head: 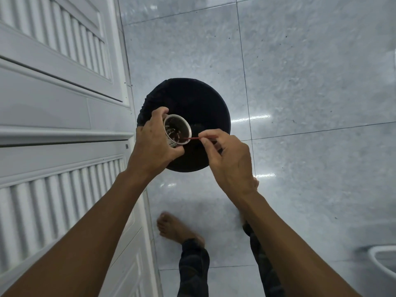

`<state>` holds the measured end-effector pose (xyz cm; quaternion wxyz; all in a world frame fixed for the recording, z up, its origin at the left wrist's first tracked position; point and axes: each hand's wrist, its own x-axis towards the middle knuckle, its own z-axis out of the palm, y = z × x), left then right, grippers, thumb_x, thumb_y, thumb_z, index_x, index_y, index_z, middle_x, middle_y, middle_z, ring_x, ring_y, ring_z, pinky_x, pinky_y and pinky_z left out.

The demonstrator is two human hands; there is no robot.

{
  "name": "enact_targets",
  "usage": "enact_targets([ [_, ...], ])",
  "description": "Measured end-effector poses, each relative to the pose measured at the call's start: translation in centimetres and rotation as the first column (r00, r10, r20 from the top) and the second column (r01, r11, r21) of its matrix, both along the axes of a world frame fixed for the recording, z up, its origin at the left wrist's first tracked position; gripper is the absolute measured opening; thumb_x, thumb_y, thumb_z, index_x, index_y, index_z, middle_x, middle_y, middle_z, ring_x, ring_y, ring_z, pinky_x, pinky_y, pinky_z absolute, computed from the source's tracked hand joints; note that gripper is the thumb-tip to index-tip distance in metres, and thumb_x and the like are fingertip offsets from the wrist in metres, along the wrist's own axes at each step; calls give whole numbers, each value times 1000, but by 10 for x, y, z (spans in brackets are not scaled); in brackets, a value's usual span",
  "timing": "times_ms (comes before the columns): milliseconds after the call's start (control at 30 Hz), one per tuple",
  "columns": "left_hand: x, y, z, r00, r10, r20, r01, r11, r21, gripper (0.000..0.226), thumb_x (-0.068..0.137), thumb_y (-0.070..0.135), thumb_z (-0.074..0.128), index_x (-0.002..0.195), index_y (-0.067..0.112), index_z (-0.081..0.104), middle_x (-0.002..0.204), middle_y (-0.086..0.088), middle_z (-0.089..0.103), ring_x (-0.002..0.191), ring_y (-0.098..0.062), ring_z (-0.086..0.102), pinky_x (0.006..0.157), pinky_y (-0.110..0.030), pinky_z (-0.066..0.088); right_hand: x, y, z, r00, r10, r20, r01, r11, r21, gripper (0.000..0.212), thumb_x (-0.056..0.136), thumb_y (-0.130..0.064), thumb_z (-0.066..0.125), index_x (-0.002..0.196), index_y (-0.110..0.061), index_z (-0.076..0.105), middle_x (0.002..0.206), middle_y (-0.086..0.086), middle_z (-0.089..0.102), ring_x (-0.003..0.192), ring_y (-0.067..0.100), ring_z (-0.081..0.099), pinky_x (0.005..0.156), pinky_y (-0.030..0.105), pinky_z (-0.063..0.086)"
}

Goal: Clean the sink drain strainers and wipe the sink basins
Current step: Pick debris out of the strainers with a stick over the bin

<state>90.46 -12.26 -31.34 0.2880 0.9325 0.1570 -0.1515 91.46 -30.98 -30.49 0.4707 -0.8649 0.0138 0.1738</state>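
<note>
Left hand (153, 145) around strainer (178, 128), right hand (231, 165) on red stick (199, 137)

At the centre of the frame the left hand (153, 142) grips a metal strainer cup (177, 130), tilted with its dirty mouth facing up and right. The right hand (230, 161) pinches a thin red stick (198, 138) whose tip reaches inside the cup. Both are held above a black-lined bin (199, 97) on the grey tiled floor (310, 93). A white louvred door (53, 103) fills the left side.
</note>
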Motion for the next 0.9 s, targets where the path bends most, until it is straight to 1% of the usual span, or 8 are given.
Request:
enact_targets([
  [100,-2,2,0,1000,-1,1,1,1000,-4,95,71,26,92,148,21,36,136,-3,58,115,-13,49,107,-55,48,4,1,2,997,-66,36,65,997,29,20,101,-27,65,117,-21,74,105,-8,75,90,5,67,84,20,59],
  [200,-3,2,0,1000,16,-4,-16,1000,-11,96,71,27,92,148,24,34,137,-1,57,114,-10,46,108,-55,48,-2,6,5,998,21,55,-24,998,55,20,101,-28,64,117,-22,72,109,-7,75,95,9,68,85,25,60],
  [267,-2,2,1,1000,12,0,-12,999,-30,96,72,28,92,148,24,33,136,-1,58,117,-13,51,107,-56,49,-4,6,4,999,38,35,-39,999,14,21,101,-28,63,118,-21,73,108,-6,74,94,11,67,83,29,60],
  [367,-2,3,1,1000,10,6,-10,999,-43,96,72,30,91,148,24,33,134,-1,59,120,-19,58,106,-58,50,3,2,1,998,-67,1,67,998,-4,21,101,-27,63,119,-20,73,105,-6,75,89,7,67,83,26,60],
  [433,-1,3,1,1000,12,4,-12,999,-47,96,72,30,91,148,23,33,132,3,58,119,-19,59,106,-57,50,4,3,3,997,-80,19,80,996,37,20,101,-26,64,118,-20,73,106,-7,75,90,5,67,83,21,59],
  [533,-2,2,0,1000,21,11,-20,998,-67,96,73,31,92,148,23,33,128,12,53,120,-19,59,107,-56,50,-3,8,6,999,-32,5,31,995,99,20,101,-27,64,118,-20,73,110,-7,75,96,7,68,86,24,59],
  [733,-5,1,3,999,37,20,-35,996,-77,97,73,29,92,149,22,33,135,-2,59,123,-24,60,106,-55,51,-4,6,6,991,-128,45,126,991,43,19,102,-25,63,118,-22,72,108,-8,74,94,7,67,85,25,59],
  [900,-6,0,7,998,57,12,-56,995,-87,97,74,27,93,150,20,33,138,-4,59,125,-27,59,106,-54,51,-15,10,11,997,-55,51,52,997,54,21,102,-26,62,119,-21,72,110,-6,74,95,10,68,84,28,60],
])
